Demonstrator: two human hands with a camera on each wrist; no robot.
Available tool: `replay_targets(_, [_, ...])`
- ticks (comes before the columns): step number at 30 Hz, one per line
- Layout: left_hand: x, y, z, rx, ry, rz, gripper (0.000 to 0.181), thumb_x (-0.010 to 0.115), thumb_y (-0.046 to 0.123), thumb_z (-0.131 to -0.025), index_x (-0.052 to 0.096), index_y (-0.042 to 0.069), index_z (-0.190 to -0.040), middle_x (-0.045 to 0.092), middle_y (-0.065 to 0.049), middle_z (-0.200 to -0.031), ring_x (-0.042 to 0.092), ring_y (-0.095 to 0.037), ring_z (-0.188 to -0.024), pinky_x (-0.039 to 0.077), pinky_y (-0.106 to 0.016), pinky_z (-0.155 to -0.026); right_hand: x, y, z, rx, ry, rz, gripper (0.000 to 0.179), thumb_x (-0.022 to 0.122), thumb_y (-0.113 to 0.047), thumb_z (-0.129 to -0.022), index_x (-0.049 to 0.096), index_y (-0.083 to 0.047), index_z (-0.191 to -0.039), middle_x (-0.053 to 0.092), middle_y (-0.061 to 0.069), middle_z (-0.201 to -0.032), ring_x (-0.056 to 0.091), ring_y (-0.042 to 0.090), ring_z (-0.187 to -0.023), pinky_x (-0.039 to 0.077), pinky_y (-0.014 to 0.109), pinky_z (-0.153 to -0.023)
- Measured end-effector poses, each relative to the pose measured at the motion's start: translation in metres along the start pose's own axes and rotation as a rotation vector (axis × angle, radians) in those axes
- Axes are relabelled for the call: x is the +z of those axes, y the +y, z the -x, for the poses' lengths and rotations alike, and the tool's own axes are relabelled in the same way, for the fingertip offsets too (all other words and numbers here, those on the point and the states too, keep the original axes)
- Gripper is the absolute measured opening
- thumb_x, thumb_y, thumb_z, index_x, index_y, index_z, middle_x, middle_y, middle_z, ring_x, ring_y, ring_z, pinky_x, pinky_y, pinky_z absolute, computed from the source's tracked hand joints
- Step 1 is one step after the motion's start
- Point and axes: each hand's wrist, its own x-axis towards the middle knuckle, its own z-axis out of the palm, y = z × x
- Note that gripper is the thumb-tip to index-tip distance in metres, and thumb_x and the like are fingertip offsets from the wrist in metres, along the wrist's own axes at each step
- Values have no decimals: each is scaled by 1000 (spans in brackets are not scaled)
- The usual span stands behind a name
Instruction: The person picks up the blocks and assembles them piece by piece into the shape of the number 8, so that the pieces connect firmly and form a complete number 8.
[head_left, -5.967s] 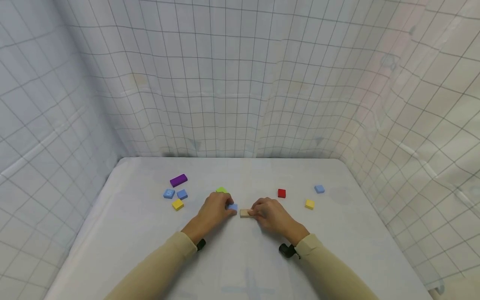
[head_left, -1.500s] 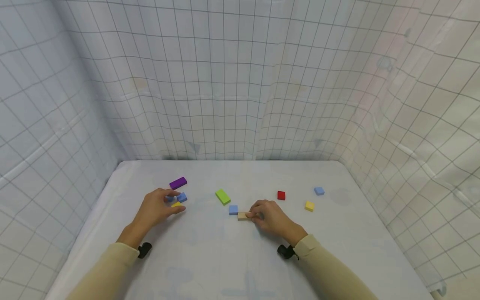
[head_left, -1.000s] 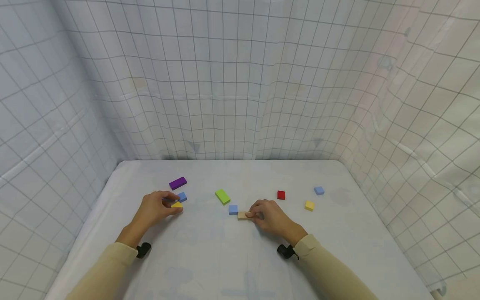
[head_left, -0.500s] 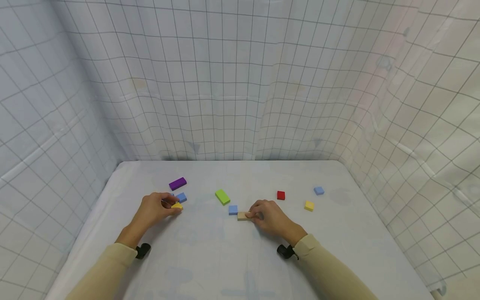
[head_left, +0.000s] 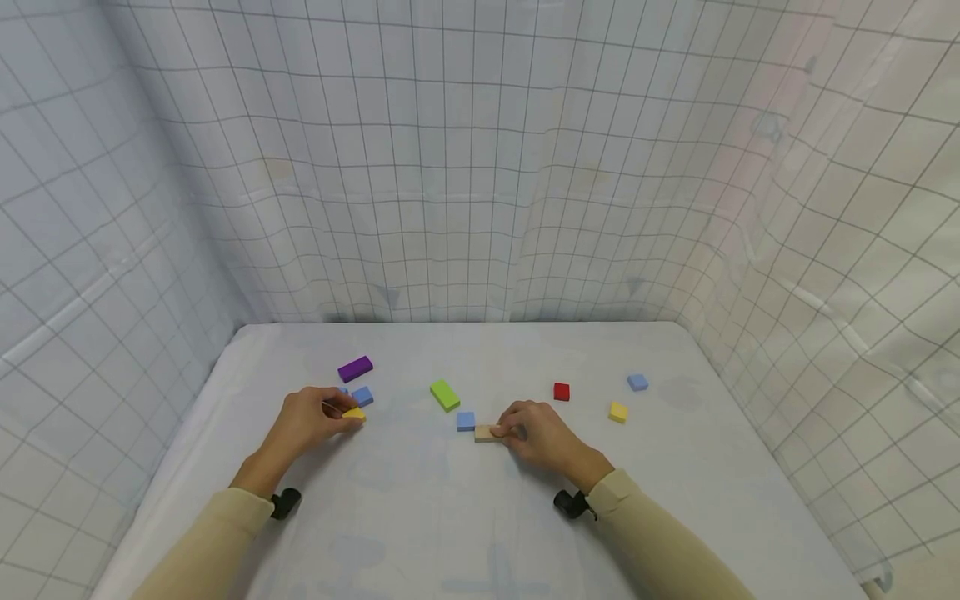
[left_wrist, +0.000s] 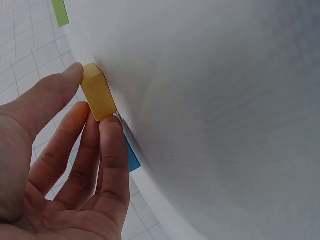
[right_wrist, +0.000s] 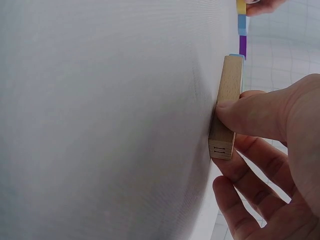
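My left hand (head_left: 309, 414) pinches a small yellow block (head_left: 355, 414) at the left of the table. In the left wrist view the yellow block (left_wrist: 100, 95) sits between thumb and fingertips, close to the white cloth. Near the middle, my right hand (head_left: 549, 435) holds a plain wooden block (head_left: 486, 433) lying lengthwise. The right wrist view shows the thumb along the wooden block's (right_wrist: 228, 82) side and two dark marks on its end. A blue block (head_left: 466, 422) lies right at the wooden block's left end.
Behind the left hand lie a blue block (head_left: 363, 396), another mostly hidden blue block (head_left: 342, 390) and a purple block (head_left: 356, 368). A green block (head_left: 445, 396) is mid-table. Toward the right are red (head_left: 562, 392), yellow (head_left: 618, 412) and blue (head_left: 637, 382) blocks.
The left hand let go of the middle blue block, moved left and took hold of the yellow block. The wooden block shifted slightly left, up to the blue one, still in the right hand.
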Motion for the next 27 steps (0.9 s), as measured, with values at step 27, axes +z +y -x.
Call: replay_targets(27, [6, 8, 1, 15, -28, 21, 34, 100, 31, -94, 88, 9, -116, 86, -9, -110, 78, -25, -101, 61, -34, -85, -3, -11, -1, 73, -33, 27, 11, 89, -7, -103, 94, -12, -111, 87, 3, -115, 80, 20, -108, 67, 36, -94])
